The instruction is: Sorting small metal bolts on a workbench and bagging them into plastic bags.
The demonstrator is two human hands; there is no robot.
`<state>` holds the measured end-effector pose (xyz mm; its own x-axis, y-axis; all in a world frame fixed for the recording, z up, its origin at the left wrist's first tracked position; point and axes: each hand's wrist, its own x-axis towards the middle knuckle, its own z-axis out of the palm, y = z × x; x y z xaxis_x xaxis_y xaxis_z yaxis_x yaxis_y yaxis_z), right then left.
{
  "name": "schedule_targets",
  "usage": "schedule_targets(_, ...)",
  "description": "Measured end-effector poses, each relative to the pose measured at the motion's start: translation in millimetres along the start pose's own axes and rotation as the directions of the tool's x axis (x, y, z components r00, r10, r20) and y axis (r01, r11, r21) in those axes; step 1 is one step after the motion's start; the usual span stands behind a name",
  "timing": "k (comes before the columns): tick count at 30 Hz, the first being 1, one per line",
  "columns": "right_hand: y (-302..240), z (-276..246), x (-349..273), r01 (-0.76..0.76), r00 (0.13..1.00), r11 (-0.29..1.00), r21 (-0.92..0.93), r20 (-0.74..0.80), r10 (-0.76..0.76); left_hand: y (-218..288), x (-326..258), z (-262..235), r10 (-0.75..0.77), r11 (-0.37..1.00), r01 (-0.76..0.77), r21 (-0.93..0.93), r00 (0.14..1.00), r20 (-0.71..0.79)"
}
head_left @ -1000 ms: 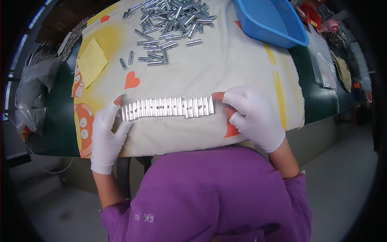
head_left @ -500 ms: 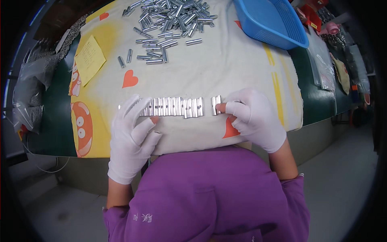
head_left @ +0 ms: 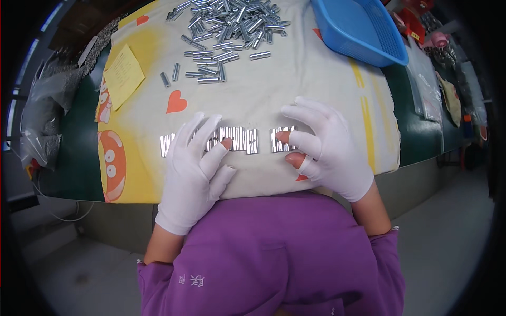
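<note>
The right hand [head_left: 337, 152] has split more tubes [head_left: 275, 145] from the row [head_left: 252, 142] under the left hand [head_left: 190, 174]: two groups, fingers unclenched.

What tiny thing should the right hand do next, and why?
Maybe the right hand could reach left to the long metal row: the row's right end is uncovered, just across a gap from the short metal group at that hand's fingertips.
</note>
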<state>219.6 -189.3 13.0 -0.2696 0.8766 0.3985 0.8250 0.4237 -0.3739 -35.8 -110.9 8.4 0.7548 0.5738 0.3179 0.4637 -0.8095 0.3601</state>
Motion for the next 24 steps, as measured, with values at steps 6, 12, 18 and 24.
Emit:
schedule_targets(6,-9.6,12.6,15.1,0.064,0.996,0.995,0.079,0.056,-0.068,6.4,5.1,3.6,0.039,0.999,-0.039,-0.021,0.999,0.002)
schedule_targets(12,-2.4,-3.3,2.0,0.013,1.0,0.995,0.097,-0.022,-0.011,10.8,10.9,7.0,0.076,0.996,-0.074,-0.04,0.996,0.055)
schedule_targets(18,-5.2,-10.4,-8.3,-0.412,0.911,0.881,0.233,0.085,0.404,9.8,26.0,6.1,-0.021,1.0,0.022,0.011,0.994,-0.109)
schedule_targets(24,-18.5,-5.5,9.2,-0.53,0.843,0.794,0.298,0.286,0.456,20.7,39.9,9.4,-0.109,0.994,0.11,-0.004,0.985,0.135)
